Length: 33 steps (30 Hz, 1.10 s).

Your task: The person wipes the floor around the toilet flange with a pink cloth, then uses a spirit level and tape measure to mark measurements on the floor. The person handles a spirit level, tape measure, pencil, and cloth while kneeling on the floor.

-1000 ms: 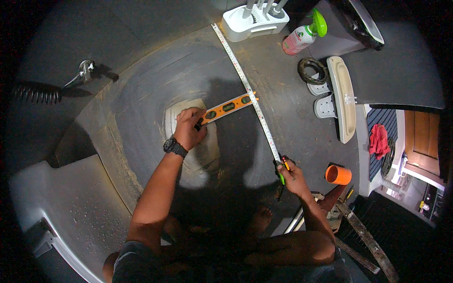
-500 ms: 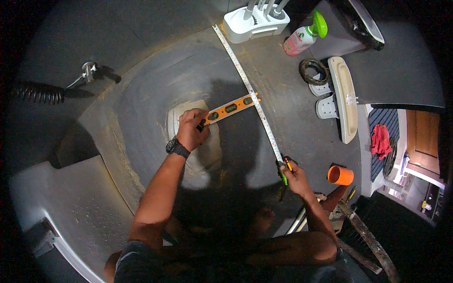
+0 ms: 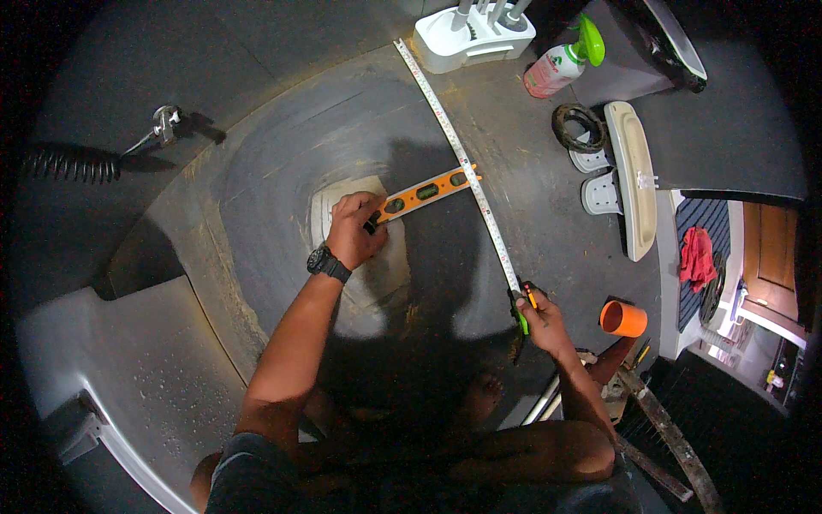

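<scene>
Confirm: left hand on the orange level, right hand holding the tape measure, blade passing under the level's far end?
No: in the head view, the tape blade passes over the far end of the orange level, not under it. Rest stands.

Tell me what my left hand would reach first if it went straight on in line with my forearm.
Your left hand, holding the orange level, would probably cross grey floor and first meet the measuring tape near its far end, though depth is unclear and it might pass above.

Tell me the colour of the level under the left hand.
The level is orange; the head view shows it best.
</scene>
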Each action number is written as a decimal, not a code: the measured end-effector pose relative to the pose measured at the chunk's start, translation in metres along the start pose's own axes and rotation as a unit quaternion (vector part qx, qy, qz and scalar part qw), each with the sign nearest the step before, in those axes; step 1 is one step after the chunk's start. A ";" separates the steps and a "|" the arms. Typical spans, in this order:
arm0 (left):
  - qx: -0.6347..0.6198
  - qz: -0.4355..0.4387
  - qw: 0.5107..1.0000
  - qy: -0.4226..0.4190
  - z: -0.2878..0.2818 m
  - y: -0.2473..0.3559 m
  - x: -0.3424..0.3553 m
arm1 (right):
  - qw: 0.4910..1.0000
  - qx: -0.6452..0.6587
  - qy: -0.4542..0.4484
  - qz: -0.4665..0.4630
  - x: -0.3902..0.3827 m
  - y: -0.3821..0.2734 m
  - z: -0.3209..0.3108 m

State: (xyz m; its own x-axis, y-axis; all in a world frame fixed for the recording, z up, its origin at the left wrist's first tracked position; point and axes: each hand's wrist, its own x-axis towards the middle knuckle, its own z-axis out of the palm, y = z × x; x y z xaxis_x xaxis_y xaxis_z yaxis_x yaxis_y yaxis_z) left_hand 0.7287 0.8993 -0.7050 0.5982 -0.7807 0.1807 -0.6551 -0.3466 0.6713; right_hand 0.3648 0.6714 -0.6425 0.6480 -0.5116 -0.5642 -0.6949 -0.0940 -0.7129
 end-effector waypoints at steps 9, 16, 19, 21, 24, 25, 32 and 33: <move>0.003 0.003 1.000 -0.003 0.001 -0.002 -0.001 | 1.000 0.026 -0.002 0.007 0.000 0.001 0.001; 0.004 0.002 1.000 0.002 0.002 -0.003 -0.001 | 1.000 0.017 0.017 -0.017 -0.001 -0.004 0.002; -0.005 -0.009 1.000 -0.005 0.001 -0.002 -0.001 | 1.000 0.014 0.007 -0.002 -0.001 -0.004 0.001; -0.010 -0.009 1.000 -0.005 0.001 -0.002 -0.001 | 1.000 0.012 0.001 0.006 0.000 -0.004 0.001; -0.008 -0.006 1.000 -0.007 0.000 -0.002 -0.001 | 1.000 0.006 0.001 0.006 0.001 -0.002 0.001; -0.006 -0.004 1.000 -0.006 0.000 -0.002 -0.001 | 1.000 0.003 0.001 0.006 0.001 -0.002 0.001; -0.002 0.000 1.000 -0.006 0.000 -0.002 -0.002 | 1.000 0.001 0.005 -0.006 0.001 -0.001 0.001; -0.004 0.002 1.000 -0.006 0.000 -0.002 -0.002 | 1.000 0.001 0.007 -0.006 0.001 -0.002 0.001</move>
State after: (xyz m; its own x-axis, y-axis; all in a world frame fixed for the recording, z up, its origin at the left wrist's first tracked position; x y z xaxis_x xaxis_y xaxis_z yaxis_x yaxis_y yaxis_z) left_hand 0.7291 0.9018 -0.7066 0.5904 -0.7880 0.1747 -0.6537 -0.3400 0.6761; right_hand 0.3668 0.6723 -0.6420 0.6525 -0.5215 -0.5498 -0.6861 -0.0986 -0.7208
